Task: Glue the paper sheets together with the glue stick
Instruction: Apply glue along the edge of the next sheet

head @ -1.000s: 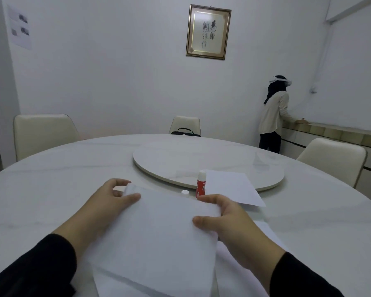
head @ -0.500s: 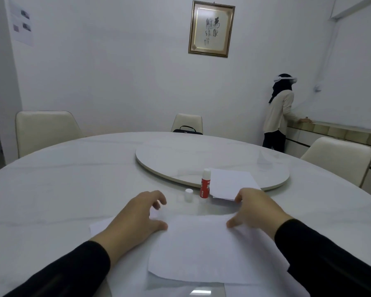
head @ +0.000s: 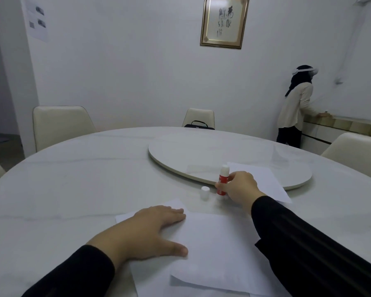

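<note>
Left hand [head: 152, 230] flat, fingers spread, pressing overlapped white sheets [head: 212, 249] on glossy marble table [head: 73, 189]. Right hand [head: 239, 187] wrapped round upright red glue stick [head: 222, 181], uncapped. Small white cylindrical cap [head: 204, 192] just beside it. Another sheet [head: 266, 179] on round turntable [head: 201, 153] edge.

The right hand [head: 239, 186] hides the lower right side of the glue stick [head: 222, 182]. The paper sheets [head: 212, 254] run off the bottom edge, partly under both sleeves.
</note>
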The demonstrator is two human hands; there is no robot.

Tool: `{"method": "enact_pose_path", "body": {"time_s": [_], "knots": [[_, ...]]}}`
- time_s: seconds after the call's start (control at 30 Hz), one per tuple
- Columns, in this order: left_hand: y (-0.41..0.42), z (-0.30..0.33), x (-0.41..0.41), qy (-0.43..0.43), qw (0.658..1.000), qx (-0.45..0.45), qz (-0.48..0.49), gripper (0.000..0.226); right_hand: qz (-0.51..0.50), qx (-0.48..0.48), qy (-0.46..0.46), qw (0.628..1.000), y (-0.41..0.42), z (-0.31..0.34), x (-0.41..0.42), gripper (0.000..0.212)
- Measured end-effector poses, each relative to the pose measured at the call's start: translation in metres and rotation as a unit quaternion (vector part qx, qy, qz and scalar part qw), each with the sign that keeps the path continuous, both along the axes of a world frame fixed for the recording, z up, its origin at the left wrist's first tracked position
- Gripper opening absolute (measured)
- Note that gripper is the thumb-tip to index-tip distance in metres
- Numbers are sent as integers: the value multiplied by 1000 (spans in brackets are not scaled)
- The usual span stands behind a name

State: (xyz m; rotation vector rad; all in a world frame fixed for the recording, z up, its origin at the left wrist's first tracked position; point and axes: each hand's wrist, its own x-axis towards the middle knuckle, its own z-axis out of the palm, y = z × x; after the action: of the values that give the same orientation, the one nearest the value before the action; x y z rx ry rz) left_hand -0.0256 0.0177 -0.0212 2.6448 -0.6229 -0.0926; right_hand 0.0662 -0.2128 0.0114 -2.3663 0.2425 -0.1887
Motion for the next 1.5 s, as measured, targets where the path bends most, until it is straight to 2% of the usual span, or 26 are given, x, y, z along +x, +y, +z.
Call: {"method": "enact_pose_path", "body": {"time_s": [0.1, 0.17, 0.23, 0.33, 0.4, 0.47, 0.6, 0.8, 1.07, 1.33, 1.5], "knots": [[-1, -1, 0, -5, 1000, 3, 0, 83, -8, 52, -111, 992, 4, 5, -5, 28], [-1, -1, 0, -1, 1000, 16, -4, 83, 29, 113, -197, 973, 9, 17, -14, 19], [-1, -1, 0, 6, 999, 36, -11, 83, 85, 148, -222, 960, 18, 26, -24, 15], [-1, -3, 1, 20, 997, 70, -16, 87, 149, 87, -150, 974, 30, 26, -41, 26], [-1, -5, 1, 21, 996, 82, -13, 89, 131, 93, -115, 980, 36, 16, -52, 37], [0, -6, 1, 19, 996, 81, -9, 91, 93, 150, -121, 977, 39, 5, -64, 37], [0, -7, 2, 17, 997, 78, -6, 94, 94, 308, -101, 941, 46, -14, -76, 16], [-1, -6, 3, 16, 997, 76, 8, 98, 134, 271, -133, 944, 60, -27, -75, 10], [-1, -5, 3, 22, 996, 82, 12, 97, 185, 211, -146, 949, 61, -32, -72, 15], [1, -6, 5, 32, 997, 72, 12, 98, 202, 230, -152, 940, 62, -36, -71, 21], [1, -4, 4, 35, 996, 75, 21, 98, 159, 316, -192, 915, 58, -34, -73, 15]]}}
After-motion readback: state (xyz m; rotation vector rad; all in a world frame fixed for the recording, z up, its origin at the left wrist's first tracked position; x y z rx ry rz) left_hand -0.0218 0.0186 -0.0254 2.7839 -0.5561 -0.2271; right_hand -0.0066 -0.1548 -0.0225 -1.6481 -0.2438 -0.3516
